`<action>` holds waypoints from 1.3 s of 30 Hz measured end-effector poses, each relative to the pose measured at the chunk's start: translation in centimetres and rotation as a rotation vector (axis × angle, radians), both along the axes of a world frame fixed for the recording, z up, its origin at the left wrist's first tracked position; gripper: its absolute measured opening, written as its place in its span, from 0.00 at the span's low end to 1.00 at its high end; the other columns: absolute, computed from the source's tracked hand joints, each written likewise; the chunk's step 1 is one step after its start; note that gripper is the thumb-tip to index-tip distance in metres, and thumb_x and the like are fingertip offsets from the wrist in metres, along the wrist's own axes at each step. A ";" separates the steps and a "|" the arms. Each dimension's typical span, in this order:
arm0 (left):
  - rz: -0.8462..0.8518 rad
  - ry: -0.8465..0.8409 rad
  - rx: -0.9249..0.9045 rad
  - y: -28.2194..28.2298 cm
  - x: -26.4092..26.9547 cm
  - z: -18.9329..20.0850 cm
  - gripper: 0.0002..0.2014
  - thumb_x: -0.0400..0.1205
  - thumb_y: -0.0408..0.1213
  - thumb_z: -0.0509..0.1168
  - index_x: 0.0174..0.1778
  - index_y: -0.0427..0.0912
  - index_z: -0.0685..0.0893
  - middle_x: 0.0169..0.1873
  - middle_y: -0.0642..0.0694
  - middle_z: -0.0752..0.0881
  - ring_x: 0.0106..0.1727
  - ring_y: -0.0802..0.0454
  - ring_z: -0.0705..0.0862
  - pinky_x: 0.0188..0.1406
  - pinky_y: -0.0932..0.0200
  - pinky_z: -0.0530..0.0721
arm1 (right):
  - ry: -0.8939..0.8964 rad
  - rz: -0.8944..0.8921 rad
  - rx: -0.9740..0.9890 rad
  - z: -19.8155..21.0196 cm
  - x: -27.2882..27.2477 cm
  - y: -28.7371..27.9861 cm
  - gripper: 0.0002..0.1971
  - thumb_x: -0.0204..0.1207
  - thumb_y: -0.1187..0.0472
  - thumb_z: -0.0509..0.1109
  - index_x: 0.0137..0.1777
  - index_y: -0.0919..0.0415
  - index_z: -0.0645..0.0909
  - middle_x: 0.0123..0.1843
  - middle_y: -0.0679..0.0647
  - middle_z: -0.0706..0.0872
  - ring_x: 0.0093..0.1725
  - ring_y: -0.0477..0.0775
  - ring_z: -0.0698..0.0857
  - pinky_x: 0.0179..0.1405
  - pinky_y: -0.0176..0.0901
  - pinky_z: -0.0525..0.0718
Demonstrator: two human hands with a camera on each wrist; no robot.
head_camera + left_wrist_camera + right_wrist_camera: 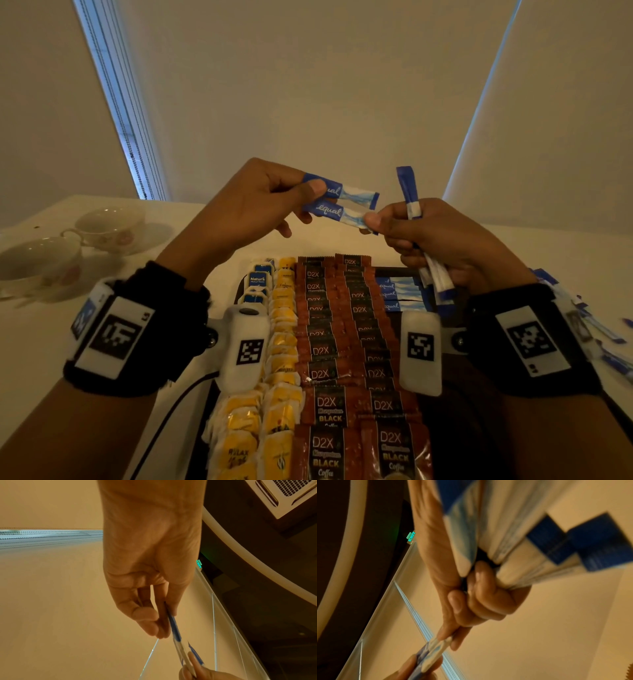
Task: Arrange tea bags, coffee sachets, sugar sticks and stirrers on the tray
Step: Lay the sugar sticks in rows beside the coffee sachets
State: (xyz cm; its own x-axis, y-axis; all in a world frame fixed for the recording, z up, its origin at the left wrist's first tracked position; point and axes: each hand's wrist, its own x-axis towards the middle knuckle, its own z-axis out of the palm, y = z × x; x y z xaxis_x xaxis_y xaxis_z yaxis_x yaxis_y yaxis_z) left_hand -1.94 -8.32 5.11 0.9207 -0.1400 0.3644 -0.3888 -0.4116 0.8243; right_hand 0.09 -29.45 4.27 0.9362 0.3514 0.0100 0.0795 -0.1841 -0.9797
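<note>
Left hand: the left hand (246, 195) is raised above the far end of the tray, fingers curled, thumb pressed down on the blue ends of two sugar sticks (342, 202); in the left wrist view the sticks are seen edge-on, pinched between thumb and fingertips (145, 616).
Right hand: the right hand (445, 240) is closed round a bundle of sticks (430, 270) gripped in the fist, one stick rising upright above the knuckles; its thumb and forefinger also pinch the pale end of the lower of the two sugar sticks held across the gap.
Sugar sticks: thin, flat paper tubes, glossy, dark blue at one end with white script, fading to a pale blue-and-white wave pattern; the two are held level, one above the other, between both hands.
Tray: a dark tray (424, 438) is set on the worktop (41, 342), packed in rows running away from the viewer.
Tea bags: yellow-tagged tea bags (281, 387), soft and crinkled, fill the left rows, with blue-tagged ones at the far end.
Coffee sachets: reddish-brown foil coffee sachets (329, 349) with black labels overlap in two rows at the middle.
Laid sticks: a few blue sticks (397, 294) lie flat at the tray's far right.
Loose sticks: more blue-and-white sticks (606, 342) lie on the worktop behind the right wrist.
Cups: two pale, rounded cups (109, 226) with faint pink flowers stand on the worktop at the left.
</note>
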 end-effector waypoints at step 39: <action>0.027 0.033 -0.133 -0.6 0.2 -0.6 0.06 0.79 0.41 0.67 0.49 0.44 0.81 0.42 0.42 0.89 0.37 0.55 0.89 0.25 0.66 0.83 | 0.022 -0.254 0.270 -0.3 0.8 0.7 0.01 0.72 0.66 0.73 0.41 0.63 0.84 0.40 0.59 0.88 0.16 0.42 0.66 0.13 0.28 0.65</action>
State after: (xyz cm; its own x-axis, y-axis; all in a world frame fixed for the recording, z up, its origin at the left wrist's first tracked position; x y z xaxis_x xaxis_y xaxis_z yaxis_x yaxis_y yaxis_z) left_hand -1.75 -8.87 4.53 0.9354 -0.0672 0.3471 -0.3504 -0.3075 0.8847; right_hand 0.91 -28.75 3.95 0.9942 0.0955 0.0496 0.0430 0.0699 -0.9966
